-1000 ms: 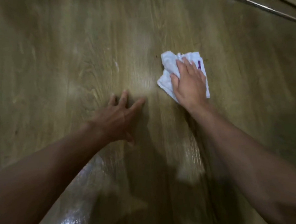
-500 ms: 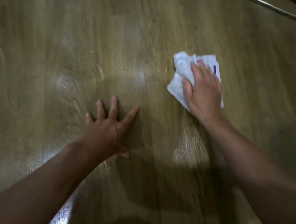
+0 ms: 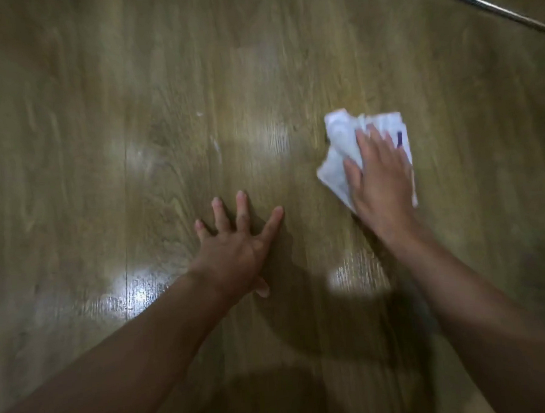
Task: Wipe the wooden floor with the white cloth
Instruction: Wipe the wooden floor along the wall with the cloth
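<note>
I am looking down at a glossy wooden floor (image 3: pixel 100 121) that is throwing back pale patches of light, with a metal strip (image 3: pixel 475 2) crossing the far right corner. My left hand (image 3: pixel 235 250) is resting flat on the boards, fingers spread. My right hand (image 3: pixel 381 180) is pressing on the crumpled white cloth (image 3: pixel 337 145) with straight fingers held close together. The cloth is lying under that palm and sticking out past the fingertips and thumb.

Two grips (image 3: pixel 235 250) (image 3: pixel 381 183), seemingly one cloth (image 3: pixel 337 145)
</note>
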